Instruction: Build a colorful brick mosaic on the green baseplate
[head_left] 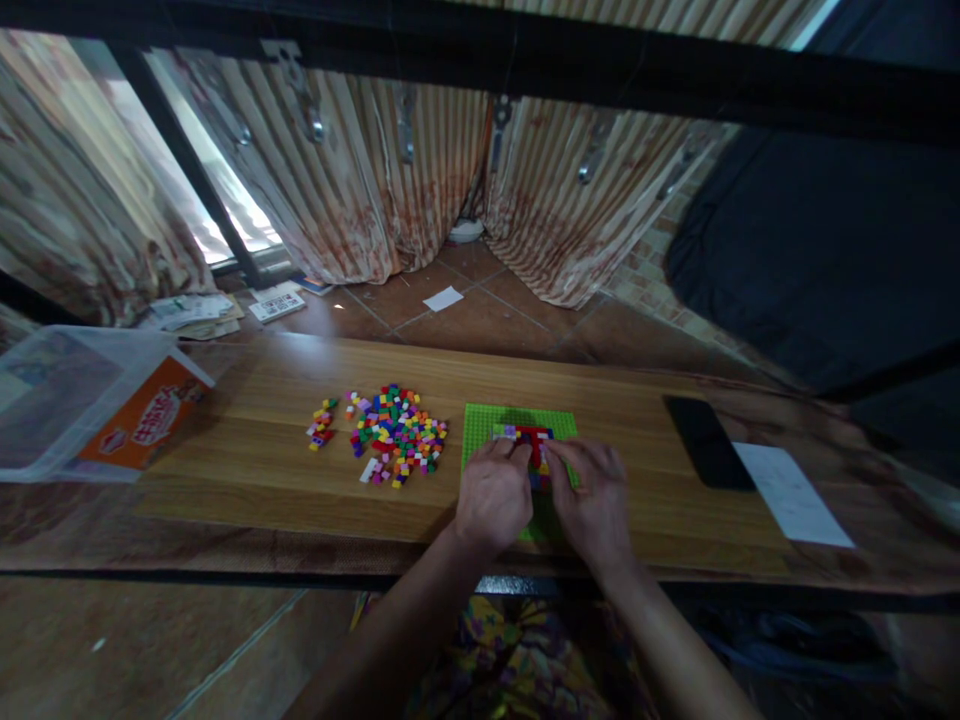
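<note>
Wood-grain tabletop [300, 470] runs across your view, with a tiled floor and two striped curtains behind it, and a dark rail along its near edge. You have one green baseplate [517, 420] set near the middle of the table, close to the near edge, and on it one small build of red, blue and pale bricks [534, 436]. Both of your hands are on that plate: your left hand [495, 495] lies with fingers curled down at the left end of the build, your right hand [592, 495] with fingertips bent onto its right end; the fingers are drawn in close on the bricks, but you cannot tell whether either one actually pinches a piece. To your left lie two heaps, one large pile of loose bricks [397, 432] just beside the plate and one small cluster [322, 424] beyond it. One clear plastic box [90, 400] hangs over the far left edge. To your right, well apart from the plate, rest one black phone [707, 442] and one white sheet [791, 493], with bare wood between
</note>
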